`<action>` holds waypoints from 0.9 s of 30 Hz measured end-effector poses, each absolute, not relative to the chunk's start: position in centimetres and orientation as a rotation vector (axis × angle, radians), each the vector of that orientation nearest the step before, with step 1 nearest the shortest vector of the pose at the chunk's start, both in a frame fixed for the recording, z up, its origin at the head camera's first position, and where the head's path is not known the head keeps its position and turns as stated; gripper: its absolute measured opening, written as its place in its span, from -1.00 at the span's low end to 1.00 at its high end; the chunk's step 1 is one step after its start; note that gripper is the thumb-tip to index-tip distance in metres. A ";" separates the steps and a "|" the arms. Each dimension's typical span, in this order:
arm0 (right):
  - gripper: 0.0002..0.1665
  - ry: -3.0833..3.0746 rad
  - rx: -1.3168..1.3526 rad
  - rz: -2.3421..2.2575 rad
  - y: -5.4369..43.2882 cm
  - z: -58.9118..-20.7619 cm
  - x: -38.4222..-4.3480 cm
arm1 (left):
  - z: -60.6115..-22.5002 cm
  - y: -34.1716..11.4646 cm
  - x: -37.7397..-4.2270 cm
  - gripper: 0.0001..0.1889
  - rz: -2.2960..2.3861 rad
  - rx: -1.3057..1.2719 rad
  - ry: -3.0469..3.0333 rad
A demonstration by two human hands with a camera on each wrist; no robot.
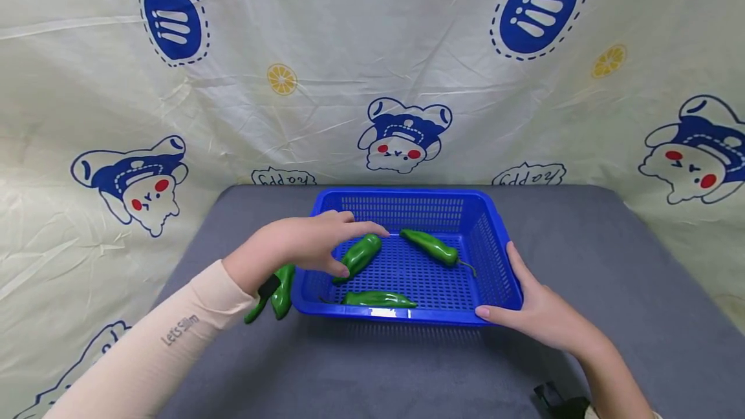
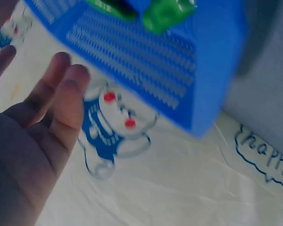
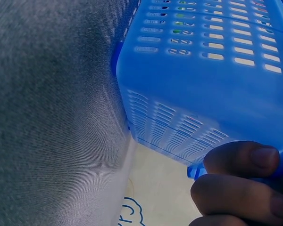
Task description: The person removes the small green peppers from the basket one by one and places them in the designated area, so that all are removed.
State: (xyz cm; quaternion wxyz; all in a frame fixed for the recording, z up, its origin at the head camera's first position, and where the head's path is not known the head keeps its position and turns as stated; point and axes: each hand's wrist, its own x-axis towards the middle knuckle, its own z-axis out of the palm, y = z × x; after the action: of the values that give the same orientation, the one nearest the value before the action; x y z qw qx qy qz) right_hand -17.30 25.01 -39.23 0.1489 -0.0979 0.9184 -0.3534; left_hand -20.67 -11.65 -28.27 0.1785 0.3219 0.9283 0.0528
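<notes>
Holding the blue rectangular perforated plastic basket (image 1: 401,192) at its near right corner: right hand (image 1: 547,317), thumb on the rim, fingers curled against the outside. Left grip is wide: left hand (image 1: 317,241) hangs over the left half of the basket, thumb and fingers spread, nothing in it. Its thumb is right at a glossy green pepper (image 1: 362,253); can't tell if they touch. That pepper lies slanted on the basket floor, left side. Second green pepper (image 1: 429,246) lies right of centre, thin stem toward the near right. Third green pepper (image 1: 379,299) lies lengthwise along the near wall. More green peppers (image 1: 283,293) lie just outside, left of the basket, on the grey fabric-covered desk (image 1: 611,264), partly hidden by the left arm and its black strap (image 1: 268,287). Behind: cream cloth backdrop (image 1: 332,31) with blue cartoon prints.
</notes>
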 end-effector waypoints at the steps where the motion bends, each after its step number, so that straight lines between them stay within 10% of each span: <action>1: 0.46 2.639 -0.283 -1.020 25.0 -39.2 -17.3 | -28.4 -11.0 -20.7 -0.17 0.088 0.894 2.597; 27: 0.46 2.634 -0.294 -1.044 25.0 -39.4 -17.5 | -34.2 -4.6 -20.9 0.03 -0.477 0.971 2.313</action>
State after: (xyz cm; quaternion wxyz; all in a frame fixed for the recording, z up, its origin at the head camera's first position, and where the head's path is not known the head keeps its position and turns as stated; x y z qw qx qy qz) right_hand -17.47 24.99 -39.40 0.1459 -0.1021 0.9149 -0.3624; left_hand -20.85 -4.58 -34.22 0.2900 0.3640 0.8669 -0.1786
